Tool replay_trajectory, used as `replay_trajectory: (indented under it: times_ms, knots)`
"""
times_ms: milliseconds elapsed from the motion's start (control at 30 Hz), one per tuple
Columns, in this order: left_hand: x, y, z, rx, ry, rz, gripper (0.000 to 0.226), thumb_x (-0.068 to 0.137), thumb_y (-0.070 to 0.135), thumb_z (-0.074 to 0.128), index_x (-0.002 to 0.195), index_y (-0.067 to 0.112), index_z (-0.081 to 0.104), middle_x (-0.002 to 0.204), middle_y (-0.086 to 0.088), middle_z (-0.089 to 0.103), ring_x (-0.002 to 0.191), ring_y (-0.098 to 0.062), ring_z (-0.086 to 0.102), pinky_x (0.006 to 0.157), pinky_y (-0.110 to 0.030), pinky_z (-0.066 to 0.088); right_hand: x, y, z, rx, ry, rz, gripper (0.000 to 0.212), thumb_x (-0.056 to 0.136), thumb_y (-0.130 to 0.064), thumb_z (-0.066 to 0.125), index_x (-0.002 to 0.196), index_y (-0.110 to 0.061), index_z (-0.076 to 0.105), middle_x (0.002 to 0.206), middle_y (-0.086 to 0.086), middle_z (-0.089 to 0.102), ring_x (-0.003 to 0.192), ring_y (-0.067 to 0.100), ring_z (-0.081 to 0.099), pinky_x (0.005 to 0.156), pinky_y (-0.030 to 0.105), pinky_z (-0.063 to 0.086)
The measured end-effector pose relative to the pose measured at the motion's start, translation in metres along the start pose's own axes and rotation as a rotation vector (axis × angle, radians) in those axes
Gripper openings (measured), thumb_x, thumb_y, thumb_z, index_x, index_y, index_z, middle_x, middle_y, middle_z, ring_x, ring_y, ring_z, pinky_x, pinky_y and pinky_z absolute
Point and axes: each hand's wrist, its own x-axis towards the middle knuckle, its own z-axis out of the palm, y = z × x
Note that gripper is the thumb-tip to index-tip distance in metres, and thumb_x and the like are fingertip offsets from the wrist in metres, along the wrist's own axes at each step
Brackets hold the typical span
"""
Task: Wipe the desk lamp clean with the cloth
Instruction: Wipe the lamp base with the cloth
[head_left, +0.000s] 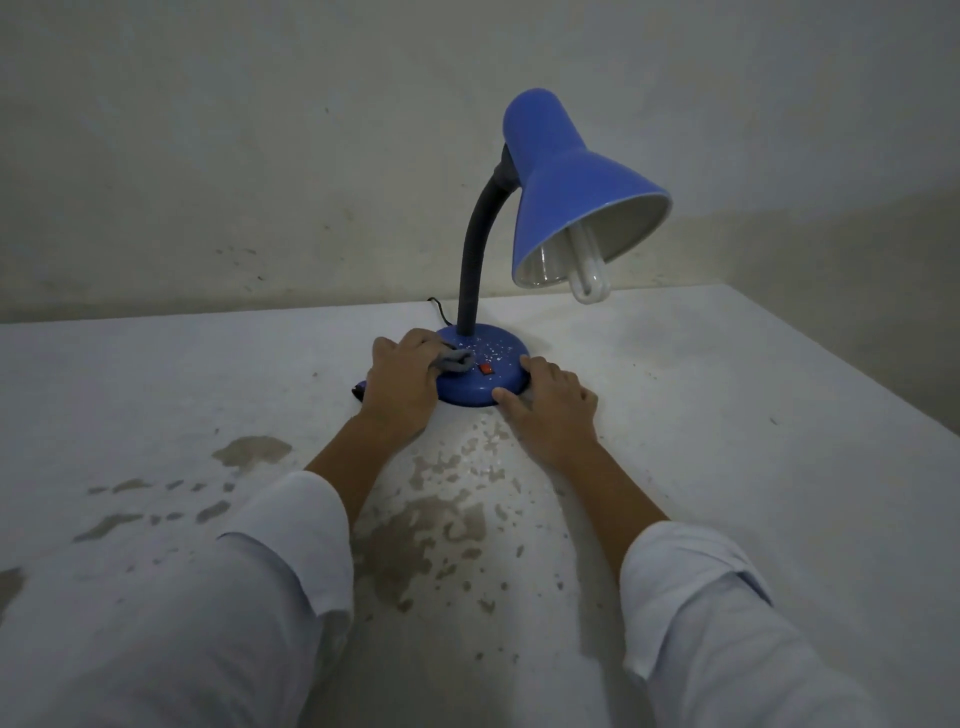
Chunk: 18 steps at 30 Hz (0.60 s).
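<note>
The fingers (415, 349) of a person's left hand (402, 382) are curling closed around a bunched grey cloth (453, 361), pressing it against the left side of the blue base (470, 387) of a desk lamp (524, 249). A dark end of the cloth is poking out beneath the wrist, lying on the table (156, 395). Across the base, the fingers (537, 370) of the right hand (548, 408) are lying loosely spread and gripping nothing, the fingertips resting against the base's right rim and the thumb touching its front edge, the palm lying on the table just beside it.

Between the two hands, a small red switch (486, 369) is sitting on top of the base, and pale flecks are dotting the blue surface behind it. A dark flexible neck (475, 249) is rising from the rear of the base and arching to the right into a blue cone-shaped shade (566, 182), which is tilting down and to the right with a white bulb (589, 275) protruding from its open mouth. A thin black cord (439, 309) is trailing away from the back of the base.

The lamp is standing toward the far side of the white table, near a stained pale wall (260, 156). The tabletop's paint is flaking away in brownish patches in front of the lamp. Both forearms are reaching forward bare from rolled white sleeves (291, 551) in the foreground.
</note>
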Motion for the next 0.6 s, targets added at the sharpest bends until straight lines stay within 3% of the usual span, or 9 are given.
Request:
replay_trajectory:
  times_ms: [67,133,233,333,467,600]
  knots:
    - [-0.009,0.002,-0.007,0.003,-0.030,0.042,0.033,0.091,0.003,0.045,0.114,0.019,0.063,0.122,-0.003,0.058,0.104,-0.026,0.053,0.087,-0.022,0.029,-0.002,0.000,-0.001,0.009,-0.008,-0.005,0.056,0.087,-0.049,0.048,0.136,-0.024,0.037,0.140,-0.001,0.048,0.129,0.023,0.040,0.105,0.040,0.026]
    - [-0.016,0.005,-0.019,-0.059,-0.140,0.106,0.030,0.091,0.005,0.048,0.116,0.016,0.062,0.122,-0.003,0.059,0.106,-0.022,0.053,0.094,-0.023,0.035,-0.002,0.001,-0.003,0.014,-0.035,-0.009,0.055,0.088,-0.046,0.048,0.138,-0.024,0.036,0.141,0.000,0.046,0.130,0.023,0.039,0.107,0.041,0.025]
    - [-0.020,0.005,-0.047,-0.181,-0.296,0.074,0.027,0.095,0.008,0.044,0.119,0.006,0.057,0.112,-0.002,0.056,0.101,-0.014,0.051,0.081,-0.014,0.037,-0.004,0.001,-0.004,0.021,-0.049,-0.009,0.055,0.089,-0.044,0.047,0.139,-0.023,0.035,0.143,0.001,0.045,0.132,0.023,0.038,0.109,0.041,0.024]
    - [-0.007,-0.003,-0.060,-0.135,-0.201,-0.022,0.020,0.095,0.007,0.042,0.105,0.000,0.058,0.099,-0.010,0.053,0.090,-0.018,0.048,0.073,-0.020,0.032,-0.004,0.000,-0.004,0.022,-0.046,-0.005,0.054,0.090,-0.043,0.045,0.139,-0.023,0.035,0.142,0.001,0.046,0.132,0.023,0.038,0.110,0.041,0.024]
    - [0.016,-0.002,-0.055,-0.136,-0.068,-0.085,0.016,0.091,0.003,0.045,0.077,0.009,0.052,0.079,-0.009,0.053,0.076,-0.029,0.053,0.066,-0.027,0.032,-0.004,0.002,-0.003,0.012,-0.023,-0.005,0.050,0.092,-0.040,0.043,0.138,-0.022,0.035,0.140,0.001,0.047,0.130,0.023,0.040,0.110,0.041,0.024]
    - [0.035,0.008,-0.038,-0.195,-0.010,-0.131,0.021,0.092,0.012,0.048,0.072,0.014,0.051,0.074,-0.004,0.054,0.069,-0.019,0.051,0.065,-0.025,0.034,-0.001,0.003,0.000,-0.002,-0.011,-0.016,0.049,0.093,-0.040,0.041,0.138,-0.022,0.035,0.141,0.001,0.047,0.130,0.022,0.040,0.110,0.040,0.024]
